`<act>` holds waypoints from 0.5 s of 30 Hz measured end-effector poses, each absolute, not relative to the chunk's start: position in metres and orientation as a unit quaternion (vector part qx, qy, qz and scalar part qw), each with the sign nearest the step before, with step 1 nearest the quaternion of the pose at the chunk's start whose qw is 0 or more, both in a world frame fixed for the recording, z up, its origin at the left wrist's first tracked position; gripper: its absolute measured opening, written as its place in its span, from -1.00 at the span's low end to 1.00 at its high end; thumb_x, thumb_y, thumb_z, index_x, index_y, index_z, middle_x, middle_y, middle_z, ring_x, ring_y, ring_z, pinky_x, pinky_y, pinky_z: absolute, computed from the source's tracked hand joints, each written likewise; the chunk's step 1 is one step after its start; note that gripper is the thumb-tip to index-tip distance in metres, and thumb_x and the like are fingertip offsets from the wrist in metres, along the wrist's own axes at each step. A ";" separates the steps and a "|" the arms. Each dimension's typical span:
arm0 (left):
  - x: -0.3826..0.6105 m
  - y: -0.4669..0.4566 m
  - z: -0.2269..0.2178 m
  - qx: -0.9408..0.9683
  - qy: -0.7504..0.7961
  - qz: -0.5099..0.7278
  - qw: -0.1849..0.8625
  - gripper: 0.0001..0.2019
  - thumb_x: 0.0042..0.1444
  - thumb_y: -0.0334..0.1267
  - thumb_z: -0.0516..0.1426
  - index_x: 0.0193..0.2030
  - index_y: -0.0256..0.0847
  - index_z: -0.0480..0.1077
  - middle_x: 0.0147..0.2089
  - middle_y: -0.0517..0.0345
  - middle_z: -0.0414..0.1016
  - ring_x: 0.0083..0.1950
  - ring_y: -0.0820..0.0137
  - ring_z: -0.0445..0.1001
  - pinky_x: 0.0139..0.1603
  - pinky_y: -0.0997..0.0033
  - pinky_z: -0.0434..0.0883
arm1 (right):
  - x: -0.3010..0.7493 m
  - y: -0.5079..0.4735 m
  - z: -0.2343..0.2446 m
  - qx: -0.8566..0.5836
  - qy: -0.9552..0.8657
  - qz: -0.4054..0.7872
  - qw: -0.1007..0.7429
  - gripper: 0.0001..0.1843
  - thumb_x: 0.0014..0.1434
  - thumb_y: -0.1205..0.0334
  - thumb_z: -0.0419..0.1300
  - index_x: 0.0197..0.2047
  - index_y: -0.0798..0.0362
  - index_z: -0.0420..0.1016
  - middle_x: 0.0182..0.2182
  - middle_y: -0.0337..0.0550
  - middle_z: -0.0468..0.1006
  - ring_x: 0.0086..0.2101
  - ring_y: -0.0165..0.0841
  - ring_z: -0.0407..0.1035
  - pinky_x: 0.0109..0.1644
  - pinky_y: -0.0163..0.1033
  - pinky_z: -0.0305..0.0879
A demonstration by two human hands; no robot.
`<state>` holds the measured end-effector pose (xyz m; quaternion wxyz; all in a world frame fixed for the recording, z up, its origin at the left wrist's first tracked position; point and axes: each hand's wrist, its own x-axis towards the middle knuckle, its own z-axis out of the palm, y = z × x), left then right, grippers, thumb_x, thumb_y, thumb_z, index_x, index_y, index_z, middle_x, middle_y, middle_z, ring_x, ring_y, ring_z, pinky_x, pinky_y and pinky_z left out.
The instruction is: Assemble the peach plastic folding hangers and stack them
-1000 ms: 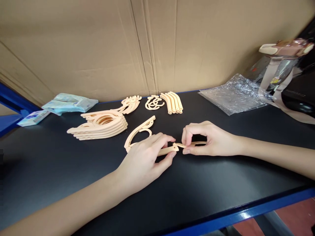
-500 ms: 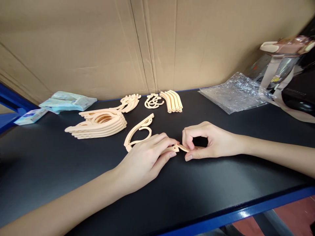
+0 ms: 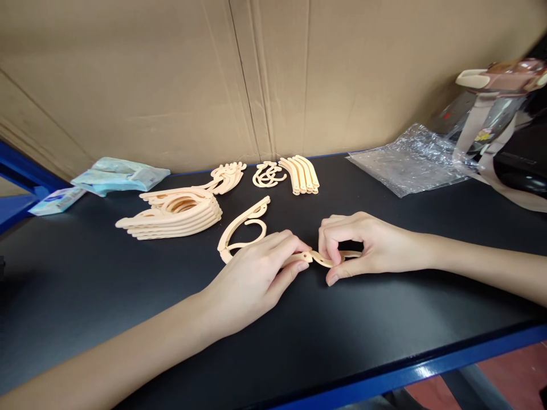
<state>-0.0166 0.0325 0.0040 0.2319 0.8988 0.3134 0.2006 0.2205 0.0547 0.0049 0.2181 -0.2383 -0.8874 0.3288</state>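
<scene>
Under my left hand [image 3: 258,270] lies a beige folding-hanger arm [image 3: 304,257], its holed end poking out between thumb and fingertips. My left hand is closed on it and rests low over the table. My right hand [image 3: 359,242] pinches a curved beige hanger piece [image 3: 321,259] between thumb and fingers. The near end of that piece meets the holed end; whether they are joined, I cannot tell. Just beyond my left hand, a hanger part with a hook [image 3: 233,230] lies on the table, partly covered by the hand.
Stacked folded hangers [image 3: 179,219] lie at left, more hanger parts [image 3: 228,177] behind them. Loose hooks [image 3: 268,175] and a row of hanger arms [image 3: 301,175] lie at the back. Blue packets [image 3: 122,176], a clear plastic bag [image 3: 405,162] and a strapped bottle [image 3: 491,108] stand around.
My right thumb has slid slightly down and right, and the right fingers have shifted on the curved piece, showing more of it. My left hand stays nearly in place.
</scene>
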 end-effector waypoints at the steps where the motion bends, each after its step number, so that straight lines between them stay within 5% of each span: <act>1: -0.017 0.033 0.004 0.898 0.313 0.203 0.235 -0.86 0.35 -0.35 0.03 -0.06 -0.19 0.39 -0.19 0.25 0.42 -0.20 0.51 0.40 -0.19 0.54 0.29 | 0.220 0.054 0.006 -0.239 -0.893 0.314 0.216 -0.66 0.13 0.11 0.36 -0.48 0.06 0.31 -0.45 -0.31 0.43 -0.37 -0.45 0.28 -0.24 -0.32 0.16; 7: -0.016 0.034 0.005 0.898 0.319 0.197 0.231 -0.87 0.35 -0.33 0.02 -0.10 -0.22 0.39 -0.20 0.23 0.41 -0.21 0.50 0.39 -0.20 0.51 0.28 | 0.217 0.046 0.011 -0.277 -0.895 0.271 0.220 -0.80 0.18 0.15 0.31 -0.29 0.04 0.37 -0.39 -0.32 0.47 -0.34 -0.44 0.32 -0.19 -0.32 0.16; 15: -0.016 0.032 0.003 0.899 0.309 0.212 0.225 -0.88 0.35 -0.33 0.03 -0.06 -0.21 0.37 -0.18 0.24 0.43 -0.18 0.51 0.42 -0.17 0.53 0.30 | 0.219 0.053 0.007 -0.286 -0.899 0.250 0.215 -0.69 0.13 -0.02 0.33 -0.28 0.04 0.42 -0.37 -0.29 0.48 -0.31 -0.39 0.29 -0.17 -0.27 0.12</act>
